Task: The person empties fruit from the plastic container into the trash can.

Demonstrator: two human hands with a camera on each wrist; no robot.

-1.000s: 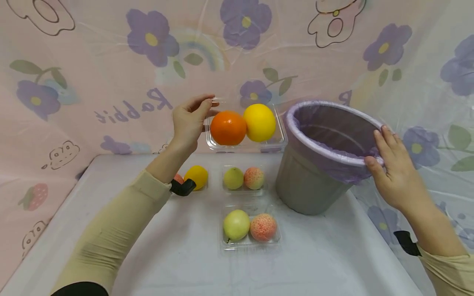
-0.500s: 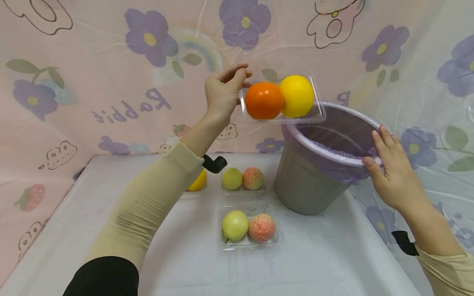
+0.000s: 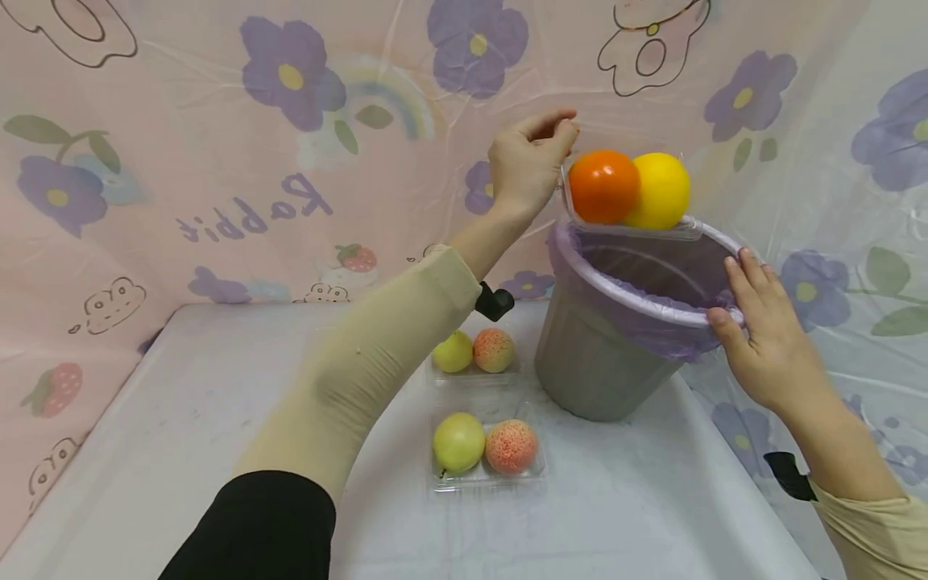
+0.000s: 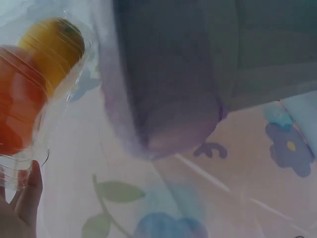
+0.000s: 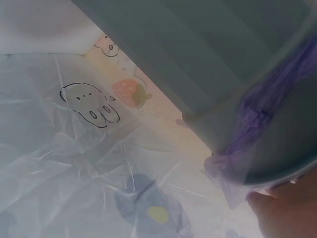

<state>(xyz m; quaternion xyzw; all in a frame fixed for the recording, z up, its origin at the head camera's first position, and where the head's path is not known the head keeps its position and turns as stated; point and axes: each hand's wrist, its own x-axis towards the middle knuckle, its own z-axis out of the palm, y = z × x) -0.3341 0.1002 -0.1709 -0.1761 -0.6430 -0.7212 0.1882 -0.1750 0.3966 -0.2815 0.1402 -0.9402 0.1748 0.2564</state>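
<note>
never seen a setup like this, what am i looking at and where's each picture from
No machine here, just a person working bare-handed. The wide view is from a camera worn on the head; the two smaller views are from cameras worn on the left and right wrists.

The left hand holds a clear box with an orange fruit and a yellow fruit, near a gray bin with a purple liner. The right hand rests on the bin's rim. On the white table beside the bin, a front box and a back box, also clear, each hold a green fruit and a pinkish fruit.
</note>
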